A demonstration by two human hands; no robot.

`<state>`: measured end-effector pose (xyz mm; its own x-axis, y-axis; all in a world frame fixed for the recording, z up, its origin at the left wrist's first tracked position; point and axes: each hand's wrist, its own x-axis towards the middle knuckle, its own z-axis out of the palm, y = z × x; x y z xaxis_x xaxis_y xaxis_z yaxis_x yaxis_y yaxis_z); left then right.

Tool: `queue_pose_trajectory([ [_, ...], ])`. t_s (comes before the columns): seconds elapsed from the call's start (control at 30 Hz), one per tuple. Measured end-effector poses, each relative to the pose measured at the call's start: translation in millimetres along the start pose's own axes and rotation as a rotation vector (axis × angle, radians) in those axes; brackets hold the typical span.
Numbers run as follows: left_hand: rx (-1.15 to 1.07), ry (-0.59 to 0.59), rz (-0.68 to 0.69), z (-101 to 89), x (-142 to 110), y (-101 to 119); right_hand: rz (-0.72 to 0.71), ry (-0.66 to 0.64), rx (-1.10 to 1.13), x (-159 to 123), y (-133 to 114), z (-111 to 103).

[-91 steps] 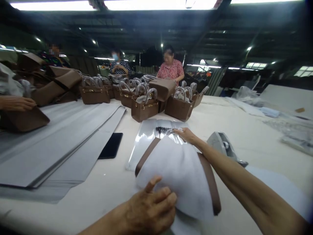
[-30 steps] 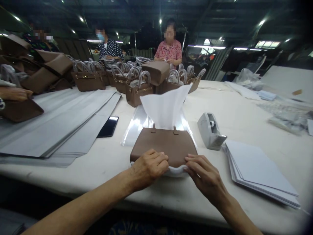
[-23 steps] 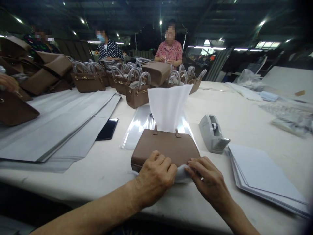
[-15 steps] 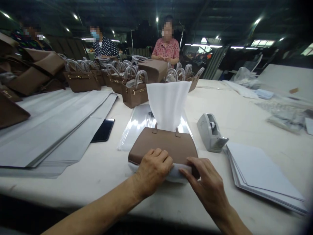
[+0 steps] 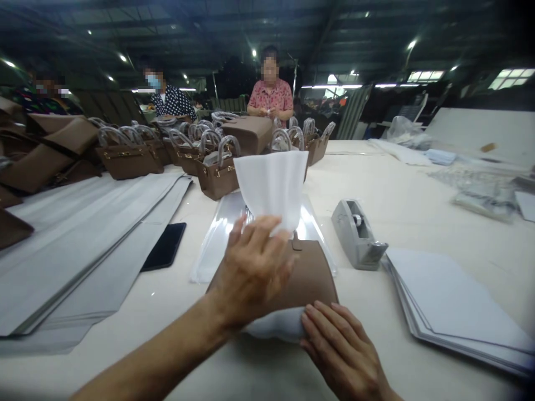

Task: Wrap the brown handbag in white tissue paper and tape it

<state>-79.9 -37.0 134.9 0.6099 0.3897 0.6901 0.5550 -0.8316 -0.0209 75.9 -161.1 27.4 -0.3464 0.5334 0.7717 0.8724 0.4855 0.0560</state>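
A brown handbag (image 5: 311, 277) lies flat on the white table (image 5: 418, 217) in front of me, on white wrapping tissue (image 5: 276, 324). A white sheet of tissue (image 5: 271, 186) stands up behind it, covering the handles. My left hand (image 5: 251, 270) reaches over the bag, fingers spread, touching the foot of that sheet. My right hand (image 5: 340, 351) rests flat on the near edge of the bag and the tissue under it. A clear plastic bag (image 5: 217, 234) lies under and behind the handbag.
A grey tape dispenser (image 5: 357, 234) stands right of the bag, with a stack of white paper (image 5: 451, 306) beside it. A black phone (image 5: 164, 253) and grey sheets (image 5: 79, 234) lie left. Several brown handbags (image 5: 125, 159) stand at the back, where three people work.
My left hand has left the bag's near edge and moved forward over the bag to the upright tissue. My right hand has stayed at the near edge.
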Motion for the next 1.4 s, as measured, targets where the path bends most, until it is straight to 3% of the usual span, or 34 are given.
queue_pose_trajectory([
  [0.07,0.159,0.132,-0.033,4.1,56,-16,0.015,0.029,0.006,3,-1,0],
  [0.13,0.233,0.131,-0.085,16.3,115,-32,0.036,0.046,0.012,3,-2,0],
  [0.23,0.223,-0.154,-0.215,32.1,175,-49,0.044,0.043,0.016,1,0,0],
  [0.3,0.099,-0.341,-0.144,29.2,181,-47,0.053,0.023,0.019,-1,2,0],
  [0.37,-0.046,-0.428,0.047,14.9,158,-33,0.071,0.002,0.035,-2,2,-2],
  [0.5,-0.105,-0.458,0.475,-15.4,58,12,0.123,0.003,0.112,-1,0,-6],
  [0.63,-0.084,-0.327,0.552,-4.5,-34,37,0.161,0.033,0.224,2,-2,-7],
  [0.73,-0.076,-0.179,0.518,17.4,-67,35,0.151,0.050,0.244,1,3,-7],
  [0.87,-0.087,-0.119,0.512,27.4,-79,22,0.199,0.038,0.245,-8,10,-2],
  [1.13,-0.132,-0.242,0.554,21.8,-84,14,0.329,0.169,0.285,-27,11,20],
  [1.3,-0.183,-0.383,0.376,15.9,-73,24,0.367,0.207,0.342,-28,11,22],
  [1.4,-0.131,-0.404,0.331,15.8,-66,31,0.398,0.195,0.350,-29,11,21],
])
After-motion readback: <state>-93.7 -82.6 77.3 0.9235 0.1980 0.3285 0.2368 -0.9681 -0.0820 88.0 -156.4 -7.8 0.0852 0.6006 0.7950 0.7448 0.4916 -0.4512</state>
